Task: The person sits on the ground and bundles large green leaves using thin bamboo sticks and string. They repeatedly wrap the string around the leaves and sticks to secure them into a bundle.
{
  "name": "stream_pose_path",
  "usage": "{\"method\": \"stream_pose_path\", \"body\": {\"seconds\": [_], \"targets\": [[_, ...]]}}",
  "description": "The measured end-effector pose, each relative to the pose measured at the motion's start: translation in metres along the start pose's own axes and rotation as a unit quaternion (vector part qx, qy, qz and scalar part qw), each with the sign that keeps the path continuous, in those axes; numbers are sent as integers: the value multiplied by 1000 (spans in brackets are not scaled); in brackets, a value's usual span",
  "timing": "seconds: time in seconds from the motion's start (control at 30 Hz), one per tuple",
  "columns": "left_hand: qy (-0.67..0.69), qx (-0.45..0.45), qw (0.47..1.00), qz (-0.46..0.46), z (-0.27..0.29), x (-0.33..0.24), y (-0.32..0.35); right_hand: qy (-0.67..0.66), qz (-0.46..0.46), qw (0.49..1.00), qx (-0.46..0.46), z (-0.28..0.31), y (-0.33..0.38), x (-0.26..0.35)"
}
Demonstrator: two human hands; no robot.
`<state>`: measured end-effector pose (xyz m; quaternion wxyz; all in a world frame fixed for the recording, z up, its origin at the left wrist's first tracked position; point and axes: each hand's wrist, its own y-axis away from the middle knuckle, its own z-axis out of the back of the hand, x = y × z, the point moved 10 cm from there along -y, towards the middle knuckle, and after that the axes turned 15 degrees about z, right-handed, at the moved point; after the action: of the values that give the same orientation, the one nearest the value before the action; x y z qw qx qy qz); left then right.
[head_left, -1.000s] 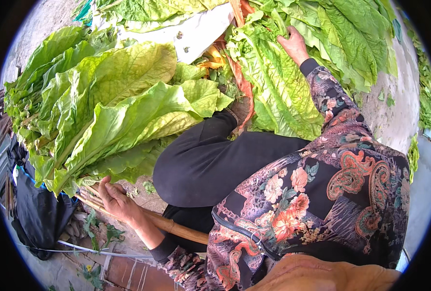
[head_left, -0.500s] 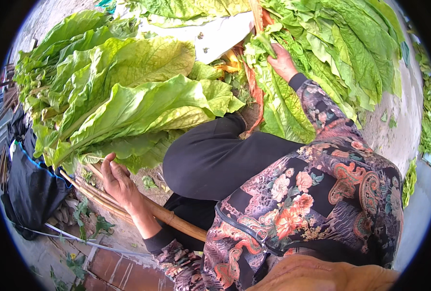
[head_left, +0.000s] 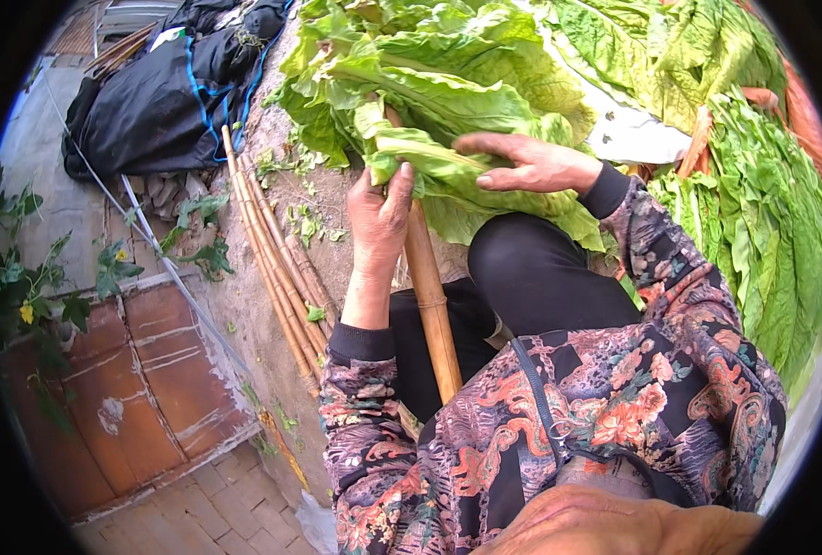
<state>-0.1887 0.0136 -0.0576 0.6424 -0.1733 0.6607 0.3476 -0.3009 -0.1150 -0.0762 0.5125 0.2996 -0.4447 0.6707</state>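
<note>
My left hand (head_left: 378, 217) grips the stems of a bundle of large green leaves (head_left: 448, 83) where they meet a thick bamboo stick (head_left: 429, 296) that runs down over my lap. My right hand (head_left: 526, 162) lies flat, fingers together, on top of the same bundle, pressing a leaf near the stems. Both sleeves are dark with a flowered pattern. My bent knee in black trousers (head_left: 540, 268) sits just below the right hand.
A heap of more green leaves (head_left: 753, 203) lies at the right. Several thin bamboo canes (head_left: 272, 250) lie on the ground to the left. A black bag or cloth (head_left: 161, 92) is at the upper left. Orange-brown panels (head_left: 142, 388) and paving lie at the lower left.
The view has swung left. My right hand came off the far leaf pile onto the bundle by the stick. My left hand moved up the stick to the leaf stems.
</note>
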Motion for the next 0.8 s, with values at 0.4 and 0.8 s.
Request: {"method": "stream_pose_path", "body": {"seconds": [0.4, 0.8], "targets": [[-296, 107, 948, 51, 19, 13, 27, 91, -156, 981, 70, -19, -5, -69], [-556, 80, 824, -80, 34, -98, -137, -25, -39, 988, -149, -2, -85, -71]]}}
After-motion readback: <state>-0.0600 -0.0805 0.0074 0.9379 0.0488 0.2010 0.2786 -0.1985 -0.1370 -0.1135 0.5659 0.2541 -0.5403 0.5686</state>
